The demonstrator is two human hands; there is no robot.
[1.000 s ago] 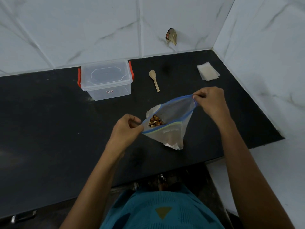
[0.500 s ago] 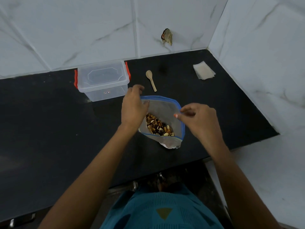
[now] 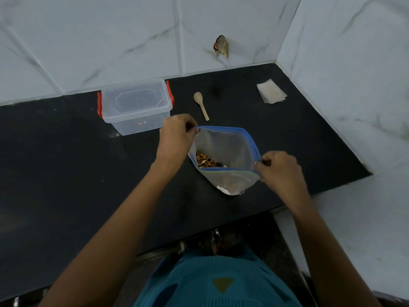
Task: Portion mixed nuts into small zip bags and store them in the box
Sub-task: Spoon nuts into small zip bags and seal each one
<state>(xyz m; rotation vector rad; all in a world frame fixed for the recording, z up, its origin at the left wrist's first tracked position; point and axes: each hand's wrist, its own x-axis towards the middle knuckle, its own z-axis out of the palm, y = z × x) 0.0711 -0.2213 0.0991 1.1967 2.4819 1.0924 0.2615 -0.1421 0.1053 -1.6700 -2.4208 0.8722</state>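
Black counter [image 3: 66, 173], both hands' fingers pinching open nut bag [image 3: 228, 147] rim near front edge.

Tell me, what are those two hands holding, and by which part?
Both hold the big zip bag of nuts by its blue rim: left hand at the far corner, right hand at the near corner.

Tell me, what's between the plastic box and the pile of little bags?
In the head view, only the wooden spoon lies between the box and the small bags; otherwise bare black counter.
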